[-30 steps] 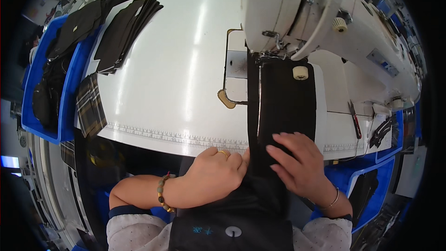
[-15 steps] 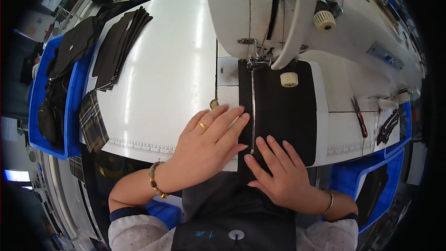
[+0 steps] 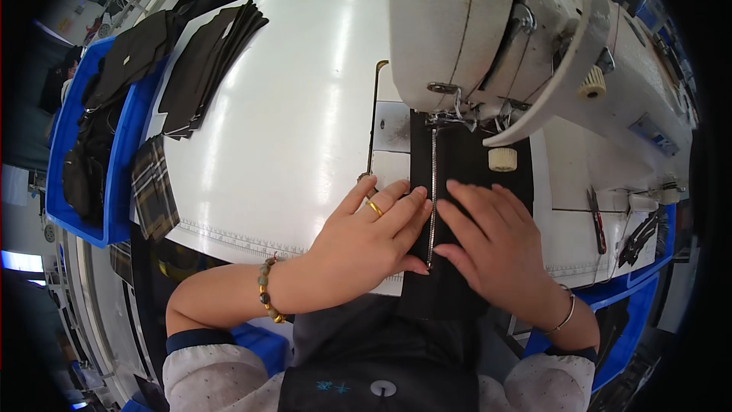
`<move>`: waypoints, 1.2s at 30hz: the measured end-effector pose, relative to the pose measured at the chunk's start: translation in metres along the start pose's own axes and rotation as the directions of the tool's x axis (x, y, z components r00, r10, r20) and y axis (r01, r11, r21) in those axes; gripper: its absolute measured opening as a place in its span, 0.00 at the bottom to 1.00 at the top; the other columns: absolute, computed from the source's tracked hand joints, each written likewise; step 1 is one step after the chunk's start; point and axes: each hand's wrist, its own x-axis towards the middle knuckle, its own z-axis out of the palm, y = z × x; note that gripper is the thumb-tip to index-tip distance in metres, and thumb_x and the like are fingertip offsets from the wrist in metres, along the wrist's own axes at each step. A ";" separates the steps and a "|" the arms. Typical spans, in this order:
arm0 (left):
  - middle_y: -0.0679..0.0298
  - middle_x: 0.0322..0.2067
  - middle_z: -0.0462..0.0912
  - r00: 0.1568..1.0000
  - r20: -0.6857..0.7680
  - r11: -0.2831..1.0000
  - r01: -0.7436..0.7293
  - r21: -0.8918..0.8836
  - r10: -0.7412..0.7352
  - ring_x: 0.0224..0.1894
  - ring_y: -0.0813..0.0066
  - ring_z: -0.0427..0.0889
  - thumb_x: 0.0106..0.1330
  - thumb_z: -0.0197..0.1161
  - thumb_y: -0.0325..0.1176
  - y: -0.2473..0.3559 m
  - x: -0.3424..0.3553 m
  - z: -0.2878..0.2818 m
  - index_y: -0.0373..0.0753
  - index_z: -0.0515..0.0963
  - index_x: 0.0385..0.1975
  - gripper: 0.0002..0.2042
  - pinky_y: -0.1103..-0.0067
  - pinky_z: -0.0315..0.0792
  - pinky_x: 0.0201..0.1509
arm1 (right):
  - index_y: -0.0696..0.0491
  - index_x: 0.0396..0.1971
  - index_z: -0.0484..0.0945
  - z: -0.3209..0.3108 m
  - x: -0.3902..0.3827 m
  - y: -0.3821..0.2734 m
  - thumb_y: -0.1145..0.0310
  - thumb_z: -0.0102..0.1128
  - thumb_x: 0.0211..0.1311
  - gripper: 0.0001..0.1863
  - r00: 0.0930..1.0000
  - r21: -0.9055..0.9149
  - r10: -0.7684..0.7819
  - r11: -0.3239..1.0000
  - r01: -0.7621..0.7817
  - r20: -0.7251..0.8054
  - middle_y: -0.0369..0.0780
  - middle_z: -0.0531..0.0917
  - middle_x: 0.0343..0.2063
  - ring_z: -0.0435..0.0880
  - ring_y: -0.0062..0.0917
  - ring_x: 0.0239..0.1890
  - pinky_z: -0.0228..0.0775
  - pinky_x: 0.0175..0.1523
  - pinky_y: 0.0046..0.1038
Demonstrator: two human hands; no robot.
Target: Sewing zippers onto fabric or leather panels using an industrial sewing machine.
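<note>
A strip of black fabric (image 3: 465,160) with a silver zipper (image 3: 433,175) along its middle lies on the white sewing table (image 3: 290,130) and runs under the presser foot (image 3: 442,116) of a white sewing machine (image 3: 488,38). My left hand (image 3: 366,240) presses flat on the fabric just left of the zipper. My right hand (image 3: 496,244) lies flat on the fabric just right of it. Fingers of both hands are spread, holding the cloth down.
A stack of black fabric pieces (image 3: 210,69) lies at the table's far left. Blue bins (image 3: 84,145) with dark cloth stand to the left, with a plaid piece (image 3: 154,187) hanging over the edge. Scissors (image 3: 597,217) and small tools lie at the right.
Both hands have slid forward along the fabric toward the machine's needle. The view has closed in on the machine.
</note>
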 end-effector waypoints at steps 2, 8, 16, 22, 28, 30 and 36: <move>0.59 0.62 0.77 1.000 0.005 1.000 -0.016 -0.009 0.016 0.68 0.60 0.73 0.55 0.71 0.55 -0.001 0.001 0.002 0.35 0.80 0.59 0.36 0.58 0.67 0.72 | 0.55 0.63 0.76 0.004 0.010 0.011 0.51 0.76 0.51 0.40 0.998 -0.057 -0.005 0.998 0.009 0.065 0.45 0.76 0.65 0.77 0.37 0.61 0.68 0.68 0.44; 0.56 0.61 0.77 0.997 0.011 0.997 -0.077 -0.003 0.077 0.69 0.57 0.74 0.57 0.70 0.56 -0.007 0.002 0.001 0.33 0.80 0.58 0.36 0.58 0.65 0.74 | 0.53 0.62 0.77 0.000 0.025 0.026 0.47 0.77 0.48 0.42 0.994 -0.038 -0.108 0.993 0.108 -0.002 0.40 0.84 0.43 0.83 0.30 0.42 0.76 0.53 0.35; 0.56 0.61 0.77 0.994 0.006 0.993 -0.110 -0.033 0.111 0.69 0.58 0.75 0.58 0.68 0.57 -0.010 0.003 0.003 0.32 0.80 0.57 0.35 0.58 0.65 0.74 | 0.48 0.64 0.77 0.009 0.031 0.043 0.34 0.69 0.47 0.47 0.976 -0.164 0.145 0.979 -0.118 0.163 0.38 0.79 0.41 0.83 0.36 0.39 0.76 0.41 0.38; 0.56 0.59 0.78 0.995 -0.004 0.994 -0.104 -0.028 0.104 0.68 0.58 0.76 0.57 0.69 0.57 -0.012 0.003 0.002 0.31 0.81 0.57 0.36 0.60 0.68 0.73 | 0.55 0.61 0.78 -0.007 0.020 0.020 0.38 0.75 0.41 0.49 0.990 -0.044 -0.027 0.998 0.034 0.142 0.49 0.78 0.59 0.80 0.41 0.55 0.73 0.59 0.40; 0.55 0.58 0.78 0.993 -0.006 0.992 -0.117 -0.045 0.117 0.67 0.58 0.76 0.56 0.69 0.57 -0.017 0.009 0.001 0.31 0.80 0.57 0.37 0.59 0.69 0.73 | 0.54 0.66 0.74 -0.006 0.017 0.020 0.34 0.70 0.44 0.52 0.976 -0.093 -0.009 0.995 0.030 0.217 0.49 0.72 0.68 0.74 0.44 0.67 0.71 0.60 0.42; 0.56 0.58 0.78 0.994 0.007 0.992 -0.111 -0.056 0.111 0.67 0.59 0.76 0.55 0.70 0.57 -0.022 0.014 0.001 0.31 0.81 0.56 0.36 0.59 0.68 0.73 | 0.55 0.65 0.75 -0.001 0.018 0.023 0.33 0.69 0.44 0.52 0.981 -0.122 -0.008 0.992 0.032 0.193 0.48 0.72 0.68 0.74 0.43 0.67 0.71 0.58 0.41; 0.59 0.58 0.78 0.996 0.021 0.996 -0.088 -0.033 0.089 0.66 0.60 0.76 0.54 0.70 0.57 -0.027 0.021 0.000 0.33 0.81 0.56 0.36 0.59 0.68 0.73 | 0.55 0.61 0.79 0.002 0.028 0.033 0.32 0.73 0.35 0.53 0.996 -0.157 -0.079 0.984 0.083 0.032 0.46 0.83 0.48 0.81 0.36 0.49 0.72 0.58 0.41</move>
